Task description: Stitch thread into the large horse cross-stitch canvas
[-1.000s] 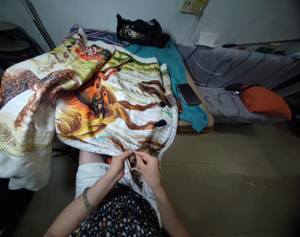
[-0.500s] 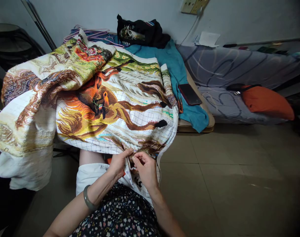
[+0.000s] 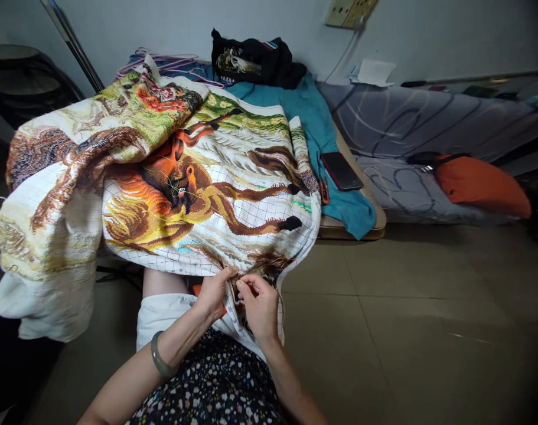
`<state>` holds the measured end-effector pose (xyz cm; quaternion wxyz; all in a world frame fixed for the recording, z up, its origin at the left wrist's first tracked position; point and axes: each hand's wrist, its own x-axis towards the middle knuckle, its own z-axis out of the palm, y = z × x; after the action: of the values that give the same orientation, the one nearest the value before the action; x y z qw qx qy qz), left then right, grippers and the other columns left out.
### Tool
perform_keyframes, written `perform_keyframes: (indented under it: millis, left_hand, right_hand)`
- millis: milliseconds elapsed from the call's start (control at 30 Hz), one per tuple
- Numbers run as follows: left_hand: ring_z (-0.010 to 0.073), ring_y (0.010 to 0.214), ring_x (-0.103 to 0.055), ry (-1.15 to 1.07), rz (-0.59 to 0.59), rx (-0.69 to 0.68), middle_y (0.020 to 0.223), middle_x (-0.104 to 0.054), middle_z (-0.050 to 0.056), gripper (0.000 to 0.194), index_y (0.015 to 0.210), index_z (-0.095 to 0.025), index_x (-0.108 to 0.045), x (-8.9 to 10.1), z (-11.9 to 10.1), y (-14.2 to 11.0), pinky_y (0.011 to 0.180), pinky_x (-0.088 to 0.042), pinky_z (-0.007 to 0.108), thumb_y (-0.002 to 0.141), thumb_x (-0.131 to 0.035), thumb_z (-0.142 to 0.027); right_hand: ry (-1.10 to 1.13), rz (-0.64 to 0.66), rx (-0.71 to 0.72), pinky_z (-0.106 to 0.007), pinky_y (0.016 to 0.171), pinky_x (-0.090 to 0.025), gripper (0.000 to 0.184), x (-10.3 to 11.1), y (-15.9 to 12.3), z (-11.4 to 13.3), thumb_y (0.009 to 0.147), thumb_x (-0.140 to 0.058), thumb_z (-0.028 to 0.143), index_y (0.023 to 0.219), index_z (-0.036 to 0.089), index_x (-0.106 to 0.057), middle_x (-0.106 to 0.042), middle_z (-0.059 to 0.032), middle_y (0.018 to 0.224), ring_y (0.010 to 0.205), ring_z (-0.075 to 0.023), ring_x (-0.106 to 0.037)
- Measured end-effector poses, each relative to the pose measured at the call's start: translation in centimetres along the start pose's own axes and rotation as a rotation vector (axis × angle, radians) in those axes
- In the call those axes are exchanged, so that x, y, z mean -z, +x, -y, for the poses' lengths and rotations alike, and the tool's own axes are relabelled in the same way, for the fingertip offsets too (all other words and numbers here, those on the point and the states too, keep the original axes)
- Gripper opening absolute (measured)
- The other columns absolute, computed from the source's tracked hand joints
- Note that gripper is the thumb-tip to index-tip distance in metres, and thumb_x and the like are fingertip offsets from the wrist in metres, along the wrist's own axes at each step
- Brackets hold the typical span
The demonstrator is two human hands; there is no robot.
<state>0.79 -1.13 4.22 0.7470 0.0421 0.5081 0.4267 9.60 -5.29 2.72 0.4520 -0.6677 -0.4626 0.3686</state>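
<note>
A large cross-stitch canvas [image 3: 251,206] with brown and orange horse figures and a printed grid spreads over the low table and hangs down across my lap. My left hand [image 3: 214,293] grips its near edge, thumb on top. Right beside it, my right hand [image 3: 260,304] is closed with thumb and forefinger pinched together over the stitched part. Whatever is in that pinch is too small to make out. Loose threads [image 3: 178,188] lie on the orange horse, and thin strands run near my right hand.
On the teal cloth [image 3: 352,212] lie a dark phone [image 3: 342,171] and small orange thread snips [image 3: 324,192]. A black bag [image 3: 257,62] and pink hangers [image 3: 162,60] are at the back. An orange bag [image 3: 483,184] rests on the grey couch [image 3: 393,130] at right. Stools [image 3: 23,77] stand left.
My right hand has shifted very slightly, and the canvas hanging beneath it has drawn in to the left. My left hand keeps its hold on the edge.
</note>
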Motion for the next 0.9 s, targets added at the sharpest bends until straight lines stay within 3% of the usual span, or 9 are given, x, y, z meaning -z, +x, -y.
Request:
perform_keyframes:
  millis: [367, 533, 633, 700, 800, 833, 900]
  left_hand:
    - [0.0103, 0.037, -0.047, -0.019, 0.057, 0.006, 0.048, -0.056, -0.002, 0.022, 0.064, -0.013, -0.058, 0.3, 0.2, -0.1, 0.041, -0.039, 0.025, 0.054, -0.074, -0.024]
    - [0.0171, 0.053, -0.061, -0.084, 0.094, 0.023, 0.059, -0.065, 0.004, 0.031, 0.074, -0.010, -0.063, 0.7, 0.3, -0.3, 0.058, -0.050, 0.031, 0.052, -0.079, -0.026]
    - [0.0224, 0.065, -0.065, -0.084, 0.101, 0.015, 0.063, -0.068, 0.007, 0.033, 0.075, -0.010, -0.064, 0.9, 0.3, -0.3, 0.066, -0.052, 0.034, 0.051, -0.080, -0.027]
    - [0.0248, 0.069, -0.066, -0.082, 0.121, 0.030, 0.066, -0.069, 0.009, 0.034, 0.076, -0.009, -0.065, 1.0, 0.4, -0.2, 0.069, -0.053, 0.037, 0.052, -0.080, -0.028]
    - [0.0265, 0.077, -0.067, -0.103, 0.159, 0.004, 0.076, -0.071, 0.011, 0.037, 0.085, -0.008, -0.066, 1.2, 0.5, 0.0, 0.076, -0.053, 0.039, 0.055, -0.079, -0.025]
    - [0.0266, 0.080, -0.067, -0.110, 0.160, -0.020, 0.079, -0.072, 0.011, 0.039, 0.089, -0.009, -0.065, 1.2, 0.6, 0.1, 0.078, -0.052, 0.039, 0.056, -0.079, -0.024]
    - [0.0269, 0.085, -0.067, -0.118, 0.140, -0.059, 0.083, -0.072, 0.011, 0.044, 0.094, -0.009, -0.065, 1.3, 0.7, 0.3, 0.081, -0.052, 0.039, 0.055, -0.079, -0.022]
  right_hand:
    - [0.115, -0.085, -0.067, -0.023, 0.049, -0.047, 0.012, -0.5, 0.2, 0.3, 0.078, -0.058, 0.027, 0.081, 0.015, -0.056, -0.060, -0.0009, 0.063, 0.052, -0.0134, -0.057]
    - [0.004, 0.031, 0.041, -0.024, 0.057, -0.049, 0.018, 0.2, 1.0, 1.0, 0.083, -0.050, 0.024, 0.100, 0.017, -0.054, -0.062, -0.0011, 0.069, 0.058, -0.0134, -0.060]
    - [-0.146, 0.095, 0.088, -0.024, 0.057, -0.047, 0.012, 0.2, 1.6, 1.5, 0.085, -0.047, 0.023, 0.090, 0.017, -0.056, -0.063, -0.0020, 0.070, 0.059, -0.0139, -0.061]
    - [-0.110, 0.106, 0.070, -0.023, 0.053, -0.046, 0.011, 0.8, 2.0, 2.2, 0.086, -0.048, 0.026, 0.084, 0.018, -0.055, -0.061, -0.0014, 0.067, 0.057, -0.0138, -0.061]
    - [0.214, -0.021, 0.051, -0.021, 0.046, -0.044, 0.012, 4.8, 2.1, 3.9, 0.087, -0.048, 0.031, 0.086, 0.019, -0.050, -0.062, -0.0026, 0.077, 0.051, -0.0109, -0.057]
    - [0.342, -0.095, 0.079, -0.020, 0.043, -0.043, 0.013, 7.1, 2.0, 4.5, 0.087, -0.048, 0.033, 0.088, 0.021, -0.048, -0.062, -0.0026, 0.080, 0.047, -0.0093, -0.054]
    - [0.502, -0.246, 0.235, -0.016, 0.033, -0.031, 0.016, 12.8, 1.6, 5.3, 0.083, -0.052, 0.037, 0.085, 0.022, -0.046, -0.055, 0.0019, 0.066, 0.038, -0.0062, -0.041]
